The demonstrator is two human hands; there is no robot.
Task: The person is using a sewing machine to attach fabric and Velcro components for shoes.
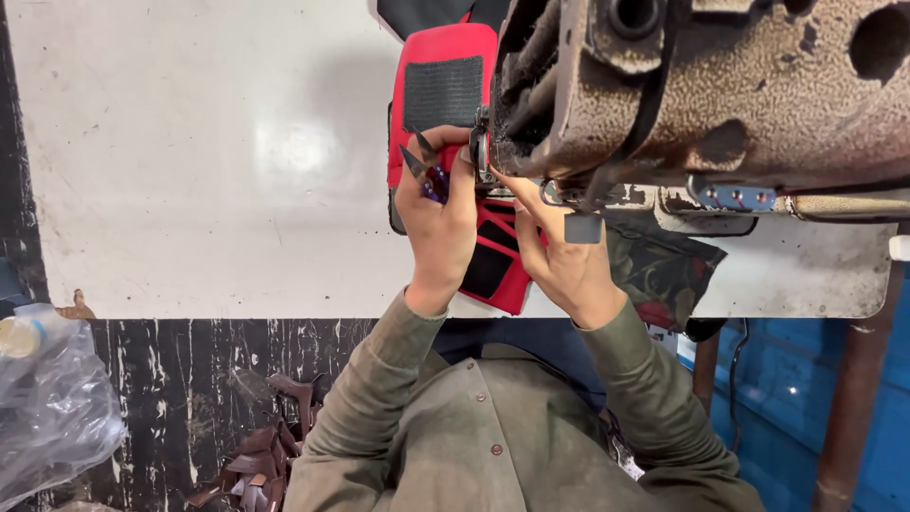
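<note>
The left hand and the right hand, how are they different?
The left hand holds small thread snips with dark pointed blades; the right hand holds no tool. The left hand lies on the red fabric piece, while the right hand reaches its fingers under the head of the worn sewing machine. Both wear olive-green sleeves and rest over the same red piece on the white table.

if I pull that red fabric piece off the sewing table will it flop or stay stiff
The red fabric piece probably flops somewhat: it bends over the table edge by the left hand. Its black patches look stiffer. It seems light.
</note>
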